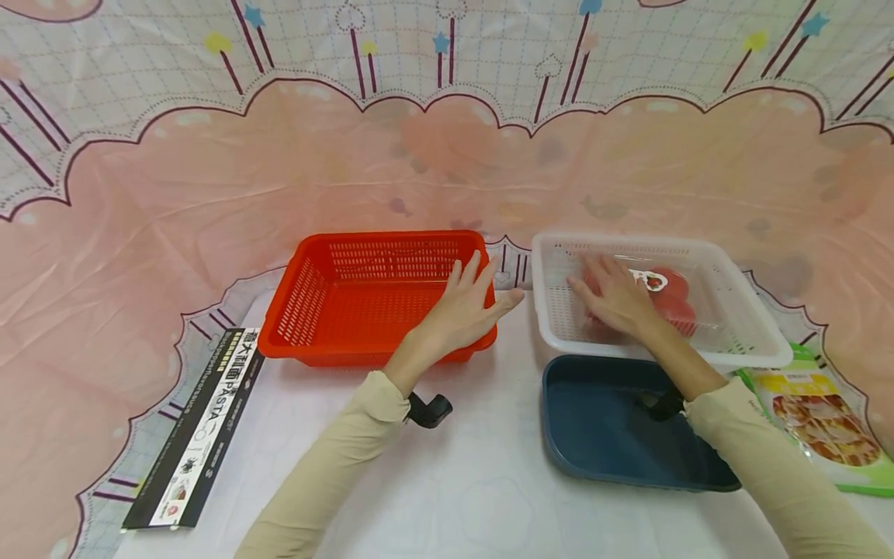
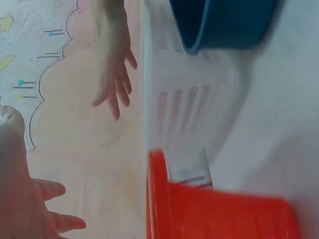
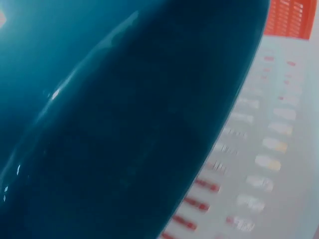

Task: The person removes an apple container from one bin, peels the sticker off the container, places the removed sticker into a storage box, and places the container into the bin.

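Left hand (image 1: 469,304) is resting, fingers spread and straight, on the right rim of the red basket (image 1: 349,299), seemingly steadying it; it is gripping nothing. Right hand (image 1: 615,299) is reaching into the white basket (image 1: 740,318), fingers extended and lying over a red packet (image 1: 673,299) on its floor; whether any finger is curling under the packet, I cannot tell. The two baskets are sitting side by side at the far middle of the surface (image 1: 482,466), slightly apart. A blue tray (image 1: 601,435) is lying just in front of the white basket, under the right forearm. A pasta box (image 1: 199,427) is lying toward the left edge, a green pouch (image 1: 824,423) at the right edge.
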Demonstrator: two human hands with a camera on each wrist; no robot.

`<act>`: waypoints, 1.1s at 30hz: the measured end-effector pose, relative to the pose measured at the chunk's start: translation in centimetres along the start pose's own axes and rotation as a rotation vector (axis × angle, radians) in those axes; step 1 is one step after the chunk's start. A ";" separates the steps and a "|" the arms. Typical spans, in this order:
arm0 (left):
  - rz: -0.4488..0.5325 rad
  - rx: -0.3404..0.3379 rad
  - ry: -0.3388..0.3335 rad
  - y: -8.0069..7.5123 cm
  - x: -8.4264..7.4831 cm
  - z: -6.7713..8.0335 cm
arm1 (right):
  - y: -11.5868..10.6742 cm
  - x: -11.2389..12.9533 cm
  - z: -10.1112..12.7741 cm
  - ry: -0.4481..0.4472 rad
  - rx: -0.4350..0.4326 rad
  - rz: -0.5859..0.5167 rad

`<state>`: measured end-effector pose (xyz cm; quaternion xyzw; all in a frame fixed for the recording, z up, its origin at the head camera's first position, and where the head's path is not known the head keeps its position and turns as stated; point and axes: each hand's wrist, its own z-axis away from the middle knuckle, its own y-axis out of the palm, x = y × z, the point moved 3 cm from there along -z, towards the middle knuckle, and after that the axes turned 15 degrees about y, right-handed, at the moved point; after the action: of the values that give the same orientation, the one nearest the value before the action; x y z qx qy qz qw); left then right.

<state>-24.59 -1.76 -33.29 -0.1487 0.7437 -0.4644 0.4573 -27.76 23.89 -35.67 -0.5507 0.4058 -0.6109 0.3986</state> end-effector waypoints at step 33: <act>0.463 -0.317 0.048 8.3 -2.7 -3.3 | -3.5 -7.4 -1.4 0.035 -0.014 -0.151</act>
<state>-24.13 6.15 -38.20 -0.0336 0.8318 -0.2290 0.5045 -28.72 32.07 -35.04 -0.5719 0.3741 -0.6458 0.3404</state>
